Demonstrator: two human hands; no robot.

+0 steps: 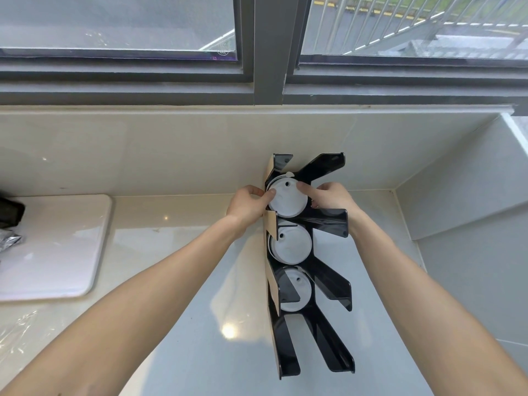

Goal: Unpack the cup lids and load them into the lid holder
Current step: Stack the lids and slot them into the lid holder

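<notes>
both hands, left hand [248,206] and right hand [328,196], pinching white lid stack [287,200] in top slot, black lid holder [328,284] centre frame; 2 lower slots filled.

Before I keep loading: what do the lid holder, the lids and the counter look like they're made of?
Lid holder: glossy black plastic, likely acrylic; it reflects light, with tan panels on its left side, maybe wood or card.
Lids: thin white matte moulded plastic, by the look.
Counter: polished pale stone or similar; it mirrors a lamp.
</notes>
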